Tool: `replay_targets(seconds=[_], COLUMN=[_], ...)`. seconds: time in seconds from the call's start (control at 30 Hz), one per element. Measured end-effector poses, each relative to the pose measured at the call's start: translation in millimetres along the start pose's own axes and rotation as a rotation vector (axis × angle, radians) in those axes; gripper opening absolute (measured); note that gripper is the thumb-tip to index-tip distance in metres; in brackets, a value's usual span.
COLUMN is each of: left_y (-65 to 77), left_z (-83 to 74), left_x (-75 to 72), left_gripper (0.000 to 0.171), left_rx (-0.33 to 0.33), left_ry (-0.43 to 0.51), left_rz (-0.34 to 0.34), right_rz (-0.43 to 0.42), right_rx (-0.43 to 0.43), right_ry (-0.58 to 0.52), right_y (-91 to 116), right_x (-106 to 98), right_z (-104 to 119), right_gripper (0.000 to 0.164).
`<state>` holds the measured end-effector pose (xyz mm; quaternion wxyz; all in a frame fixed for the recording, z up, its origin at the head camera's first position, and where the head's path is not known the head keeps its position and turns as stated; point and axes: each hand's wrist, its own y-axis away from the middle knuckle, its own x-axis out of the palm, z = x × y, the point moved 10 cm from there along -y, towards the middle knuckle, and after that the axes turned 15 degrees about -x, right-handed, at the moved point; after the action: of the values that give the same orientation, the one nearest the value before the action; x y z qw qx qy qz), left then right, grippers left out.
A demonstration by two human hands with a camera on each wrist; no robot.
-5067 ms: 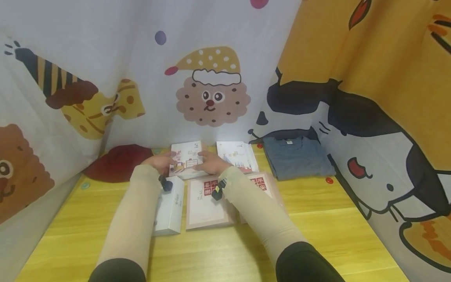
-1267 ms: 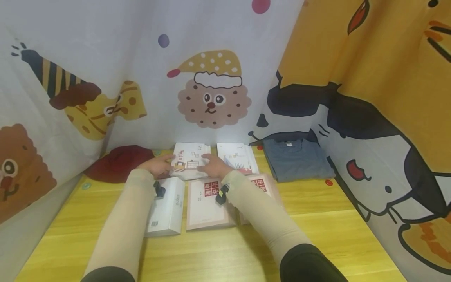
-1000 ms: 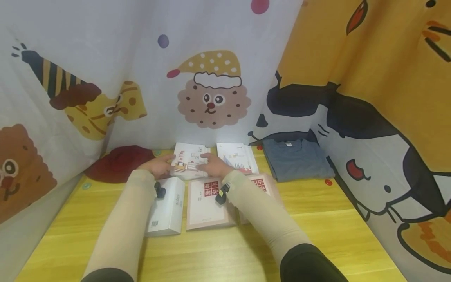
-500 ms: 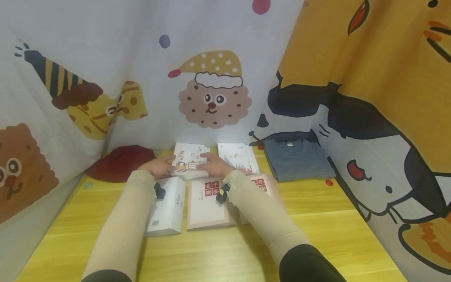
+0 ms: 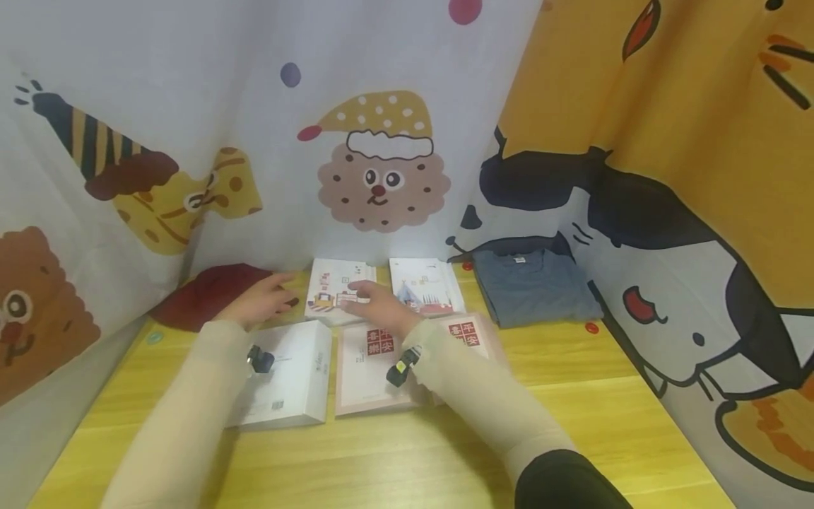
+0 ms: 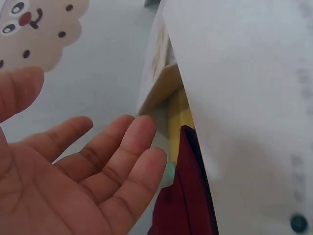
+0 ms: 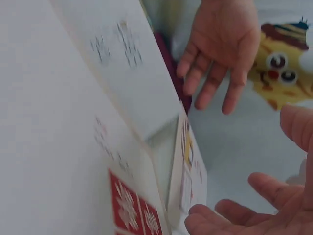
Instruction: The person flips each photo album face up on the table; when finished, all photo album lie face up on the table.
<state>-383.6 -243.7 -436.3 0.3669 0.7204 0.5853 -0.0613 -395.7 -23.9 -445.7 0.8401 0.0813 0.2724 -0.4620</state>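
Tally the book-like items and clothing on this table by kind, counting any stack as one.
White book-like items with cartoon pictures: 2
Pink-edged book-like items with red squares: 2
Mostly white book-like item, front left: 1
Dark red hat: 1
Folded grey-blue shirt: 1
Total: 7

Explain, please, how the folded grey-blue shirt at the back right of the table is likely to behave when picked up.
The shirt will probably be floppy, as its edges look soft and creased. It may unfold if lifted by one layer, since nothing visible binds it. Rolling seems unlikely, because it lies flat on the table.
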Motion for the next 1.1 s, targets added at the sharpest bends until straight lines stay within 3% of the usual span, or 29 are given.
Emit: replay_targets(seconds=[0.17, 0.47, 0.83, 1.1], left_y=[18.4, 43.8, 63.0, 74.6], left_z=[3.9, 24.4, 64.8, 81.7], left_x=[-4.1, -8.7, -0.8, -1.6], left_gripper=[0.073, 0.075, 0.068, 0.070], left_rx=[0.019, 0.030, 0.009, -0.027], left_ry=[-0.038, -0.118, -0.188, -0.211], left_rz=[-0.024, -0.108, -0.127, -0.126], right_rz=[0.039, 0.095, 0.179, 0.185], right_rx=[-0.009, -0.041, -0.046, -0.051], right_ry=[-0.044, -0.121, -0.075, -0.134], right_y=[13, 36, 60, 67], right_x=[17, 48, 77, 92], right_z=[11, 29, 40, 47], right_gripper=[0.071, 0.069, 0.072, 0.071])
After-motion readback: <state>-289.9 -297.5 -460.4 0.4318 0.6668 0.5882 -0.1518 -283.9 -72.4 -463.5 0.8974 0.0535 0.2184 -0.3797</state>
